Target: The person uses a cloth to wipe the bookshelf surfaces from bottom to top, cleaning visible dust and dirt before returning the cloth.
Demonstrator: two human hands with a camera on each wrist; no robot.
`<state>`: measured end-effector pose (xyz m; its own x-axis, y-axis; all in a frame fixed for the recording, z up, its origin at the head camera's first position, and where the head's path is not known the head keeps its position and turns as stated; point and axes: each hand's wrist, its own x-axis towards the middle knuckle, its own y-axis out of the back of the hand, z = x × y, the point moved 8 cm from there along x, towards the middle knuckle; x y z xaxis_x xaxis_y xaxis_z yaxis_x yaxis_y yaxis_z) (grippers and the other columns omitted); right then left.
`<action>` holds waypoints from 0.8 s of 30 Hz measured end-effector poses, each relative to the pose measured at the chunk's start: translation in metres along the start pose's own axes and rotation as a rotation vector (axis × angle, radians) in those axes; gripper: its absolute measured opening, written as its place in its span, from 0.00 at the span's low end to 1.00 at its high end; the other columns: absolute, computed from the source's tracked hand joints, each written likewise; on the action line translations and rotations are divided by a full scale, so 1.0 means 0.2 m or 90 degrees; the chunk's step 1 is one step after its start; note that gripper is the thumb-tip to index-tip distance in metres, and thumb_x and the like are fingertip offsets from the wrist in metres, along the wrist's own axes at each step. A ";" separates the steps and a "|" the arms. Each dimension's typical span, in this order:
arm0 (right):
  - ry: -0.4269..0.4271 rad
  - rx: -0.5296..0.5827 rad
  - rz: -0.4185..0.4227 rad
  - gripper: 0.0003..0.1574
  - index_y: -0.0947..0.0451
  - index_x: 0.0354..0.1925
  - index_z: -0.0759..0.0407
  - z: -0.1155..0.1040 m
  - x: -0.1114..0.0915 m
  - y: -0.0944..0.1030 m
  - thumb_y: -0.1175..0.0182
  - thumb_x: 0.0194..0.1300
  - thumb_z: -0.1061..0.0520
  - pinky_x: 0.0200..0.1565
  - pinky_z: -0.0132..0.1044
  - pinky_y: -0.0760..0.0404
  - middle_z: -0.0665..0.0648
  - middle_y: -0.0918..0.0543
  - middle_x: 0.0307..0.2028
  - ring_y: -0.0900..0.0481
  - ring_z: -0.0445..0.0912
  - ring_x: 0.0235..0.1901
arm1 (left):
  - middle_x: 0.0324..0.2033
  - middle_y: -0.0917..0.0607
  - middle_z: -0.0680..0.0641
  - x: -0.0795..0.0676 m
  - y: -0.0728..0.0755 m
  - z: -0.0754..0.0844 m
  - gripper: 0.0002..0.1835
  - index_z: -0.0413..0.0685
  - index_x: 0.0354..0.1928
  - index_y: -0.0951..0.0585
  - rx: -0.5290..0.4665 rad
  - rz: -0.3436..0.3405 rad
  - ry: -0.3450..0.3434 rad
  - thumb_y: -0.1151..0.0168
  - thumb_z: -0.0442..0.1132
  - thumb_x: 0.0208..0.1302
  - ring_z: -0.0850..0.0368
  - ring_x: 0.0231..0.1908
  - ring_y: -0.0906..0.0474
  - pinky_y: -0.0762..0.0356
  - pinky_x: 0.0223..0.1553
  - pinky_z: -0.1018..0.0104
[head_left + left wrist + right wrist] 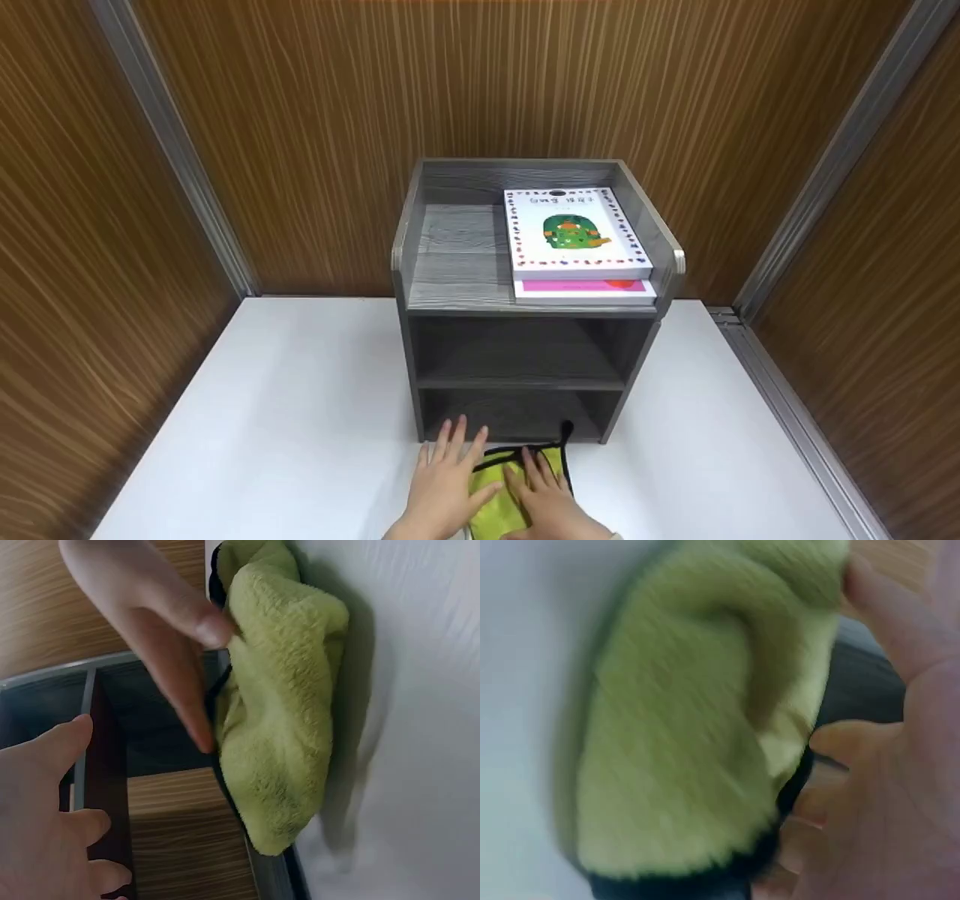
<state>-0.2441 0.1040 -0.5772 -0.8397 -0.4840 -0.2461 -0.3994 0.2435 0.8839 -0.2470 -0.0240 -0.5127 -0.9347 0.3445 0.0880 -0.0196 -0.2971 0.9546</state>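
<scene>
Yellow-green plush, black along the border: that's the cloth (493, 510), down on the white tabletop (300, 390) right in front of the grey wood-grain shelf unit (517, 385), and both hands are at it! The left hand (442, 484) has its fingers fanned out straight, clasping nothing, thumb reaching over the cloth's left side, though whether it touches I can't tell; the right hand (551, 504) has loose, spread fingers, tips resting against the black edge, no grip taken. Now the unit itself: up top, a walled tray (457, 259) carrying two stacked books, the white picture book (574, 232) with its green backpack cover lying over a pink-banded book (585, 291), which juts out near the tray's front edge. That stack sits close to the tray's right wall, and grey board shows all along its left. Below come the middle compartment (517, 349) and the bottom compartment (517, 412), both facing front, split by a thin shelf. A black tab (568, 430) stands up from the cloth's far right corner, overlapping the bottom opening in the head view; whether it crosses the sill I can't tell. White tabletop runs wide on either side, out towards the wood-grain panels (337, 112)
</scene>
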 end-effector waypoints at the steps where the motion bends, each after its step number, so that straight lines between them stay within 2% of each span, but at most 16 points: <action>1: 0.008 -0.004 -0.009 0.60 0.54 0.64 0.49 0.00 0.01 -0.01 0.53 0.37 0.23 0.48 0.67 0.58 0.64 0.61 0.63 0.67 0.63 0.59 | 0.62 0.50 0.45 0.00 0.04 0.00 0.39 0.61 0.63 0.49 -0.003 0.028 -0.008 0.69 0.70 0.50 0.47 0.61 0.57 0.50 0.52 0.42; 2: 0.014 -0.012 -0.014 0.59 0.55 0.64 0.47 -0.01 0.02 -0.01 0.53 0.37 0.23 0.49 0.66 0.58 0.64 0.62 0.63 0.67 0.62 0.59 | 0.61 0.46 0.44 0.00 0.08 0.01 0.38 0.59 0.63 0.47 -0.004 0.064 -0.016 0.67 0.69 0.51 0.48 0.60 0.52 0.46 0.51 0.44; 4: 0.031 -0.028 -0.012 0.59 0.55 0.63 0.45 -0.02 0.02 -0.01 0.54 0.37 0.23 0.50 0.65 0.58 0.64 0.62 0.63 0.67 0.61 0.60 | 0.57 0.37 0.44 0.00 0.21 0.01 0.34 0.53 0.60 0.40 -0.017 0.171 -0.045 0.61 0.64 0.55 0.49 0.55 0.40 0.38 0.49 0.49; 7: 0.046 -0.028 -0.006 0.58 0.56 0.63 0.42 -0.02 0.02 -0.01 0.54 0.36 0.22 0.48 0.67 0.58 0.62 0.64 0.63 0.69 0.62 0.59 | 0.47 0.25 0.46 -0.02 0.45 0.03 0.25 0.46 0.51 0.29 -0.039 0.382 -0.124 0.52 0.53 0.56 0.53 0.44 0.28 0.29 0.42 0.59; 10: 0.033 0.010 -0.023 0.58 0.55 0.63 0.39 -0.01 0.01 -0.03 0.53 0.35 0.22 0.42 0.71 0.57 0.62 0.65 0.63 0.69 0.65 0.58 | 0.38 0.20 0.48 -0.07 0.71 0.04 0.16 0.43 0.41 0.23 -0.062 0.591 -0.225 0.48 0.43 0.53 0.56 0.37 0.24 0.27 0.38 0.67; 12: 0.008 0.031 -0.043 0.56 0.53 0.62 0.38 0.01 0.01 -0.05 0.52 0.35 0.23 0.39 0.72 0.54 0.62 0.63 0.63 0.67 0.67 0.57 | 0.34 0.20 0.46 -0.11 0.88 0.04 0.13 0.40 0.36 0.22 -0.084 0.711 -0.293 0.49 0.38 0.50 0.54 0.35 0.24 0.27 0.38 0.67; 15: 0.000 0.025 -0.050 0.51 0.49 0.61 0.39 0.02 0.02 -0.07 0.48 0.39 0.27 0.37 0.71 0.46 0.65 0.55 0.62 0.60 0.71 0.55 | 0.33 0.21 0.41 -0.12 1.11 0.03 0.12 0.35 0.33 0.23 -0.136 0.834 -0.365 0.51 0.33 0.48 0.48 0.36 0.26 0.29 0.41 0.61; 17: 0.013 0.006 -0.045 0.47 0.47 0.61 0.39 0.01 0.03 -0.07 0.46 0.43 0.31 0.37 0.68 0.41 0.66 0.50 0.60 0.54 0.72 0.54 | 0.36 0.23 0.37 -0.11 1.24 0.02 0.13 0.31 0.35 0.24 -0.185 0.865 -0.376 0.52 0.32 0.48 0.43 0.39 0.28 0.33 0.44 0.55; 18: 0.028 -0.010 -0.035 0.44 0.45 0.60 0.40 0.01 0.04 -0.06 0.44 0.45 0.34 0.36 0.66 0.38 0.67 0.47 0.59 0.51 0.72 0.53 | 0.38 0.24 0.35 -0.08 1.30 0.02 0.14 0.30 0.36 0.26 -0.211 0.863 -0.373 0.53 0.32 0.48 0.41 0.41 0.30 0.35 0.46 0.53; 21: 0.074 -0.058 0.013 0.38 0.41 0.59 0.41 -0.01 0.04 -0.03 0.41 0.49 0.45 0.35 0.60 0.31 0.65 0.40 0.56 0.42 0.69 0.49 | 0.45 0.28 0.33 0.00 1.41 0.00 0.18 0.27 0.43 0.29 -0.283 0.812 -0.345 0.55 0.31 0.49 0.40 0.49 0.36 0.42 0.51 0.51; 24: 0.118 -0.107 0.080 0.35 0.36 0.56 0.42 -0.02 0.02 0.03 0.39 0.48 0.53 0.32 0.51 0.26 0.63 0.34 0.51 0.32 0.63 0.43 | 0.49 0.31 0.33 0.10 1.45 -0.02 0.19 0.27 0.47 0.31 -0.340 0.743 -0.327 0.58 0.28 0.52 0.43 0.54 0.40 0.46 0.54 0.54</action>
<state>-0.2482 0.1007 -0.5711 -0.7913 -0.6079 -0.0665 -0.2163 0.1765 0.9602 -0.2734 -0.1069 -0.2343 -0.2709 -0.0853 0.9588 0.4351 -0.8994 0.0429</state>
